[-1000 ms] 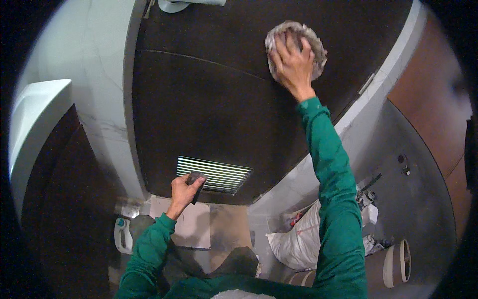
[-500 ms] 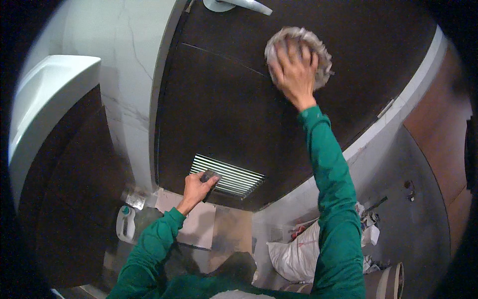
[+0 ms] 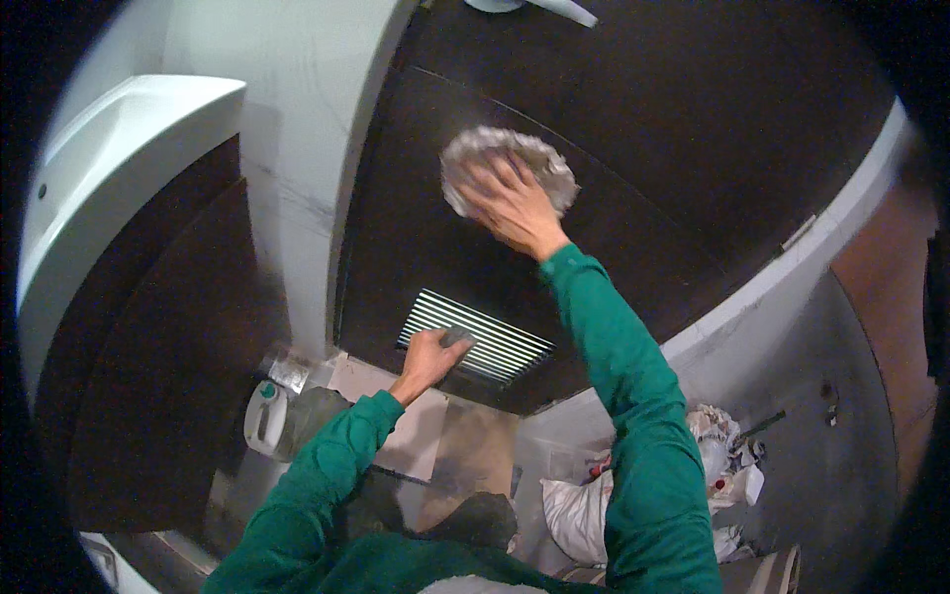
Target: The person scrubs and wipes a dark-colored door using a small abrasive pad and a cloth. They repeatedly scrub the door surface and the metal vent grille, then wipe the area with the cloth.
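My right hand (image 3: 519,206) lies with its fingers spread over a bunched, fluffy whitish rag (image 3: 550,166), pressing it against the dark brown door (image 3: 633,267). Below and to the left, my left hand (image 3: 426,359) is closed around a small dark grey block (image 3: 457,337); its exact kind is hard to make out. That hand is in front of the slatted vent grille (image 3: 515,348) low in the door, through which light shows. A lever handle (image 3: 564,10) is at the top edge of the view.
A white washbasin (image 3: 188,94) juts out at left above a dark cabinet (image 3: 178,327). On the floor stand a white jug with a green cap (image 3: 265,421), a white sack (image 3: 574,515) and a pile of rubbish (image 3: 727,455). A pale door frame (image 3: 371,129) borders the door.
My right hand has swept the rag left and slightly down across the door. The view has shifted, so the basin and grille appear farther right; my left hand still grips the block.
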Demonstrator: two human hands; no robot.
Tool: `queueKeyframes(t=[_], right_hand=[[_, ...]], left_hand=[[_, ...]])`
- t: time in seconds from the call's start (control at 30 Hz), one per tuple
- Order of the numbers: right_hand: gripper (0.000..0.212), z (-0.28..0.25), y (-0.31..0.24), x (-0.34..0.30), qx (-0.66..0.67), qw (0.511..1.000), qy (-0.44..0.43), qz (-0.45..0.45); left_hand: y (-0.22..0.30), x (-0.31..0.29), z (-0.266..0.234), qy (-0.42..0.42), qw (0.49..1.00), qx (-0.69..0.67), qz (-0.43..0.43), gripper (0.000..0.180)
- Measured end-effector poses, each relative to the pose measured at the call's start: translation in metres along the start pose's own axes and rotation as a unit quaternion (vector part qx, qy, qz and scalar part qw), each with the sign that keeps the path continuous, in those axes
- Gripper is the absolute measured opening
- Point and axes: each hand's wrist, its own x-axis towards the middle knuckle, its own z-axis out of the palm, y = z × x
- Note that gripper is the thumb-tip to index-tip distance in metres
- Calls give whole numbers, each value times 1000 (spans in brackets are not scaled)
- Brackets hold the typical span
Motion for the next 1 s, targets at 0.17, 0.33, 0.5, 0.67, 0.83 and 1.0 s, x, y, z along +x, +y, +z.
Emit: queueKeyframes(t=[0.17,0.33,0.5,0.67,0.83,1.0], right_hand=[[51,-35,54,-35,-126,979,71,142],[47,-35,75,50,-149,917,204,310],[46,33,-2,121,-83,959,205,178],[49,110,-125,71,94,993,26,70],[51,158,-210,3,196,965,-156,-79],[51,85,-94,32,123,992,31,18]], left_hand=[[1,0,-21,3,998,-48,-34,50],[-1,2,-14,-44,996,-61,-41,49],[-12,0,12,-48,999,-16,5,45],[-22,-10,9,-209,968,137,-13,36],[-18,-15,-2,-246,951,183,33,21],[2,-13,2,-284,940,186,32,16]])
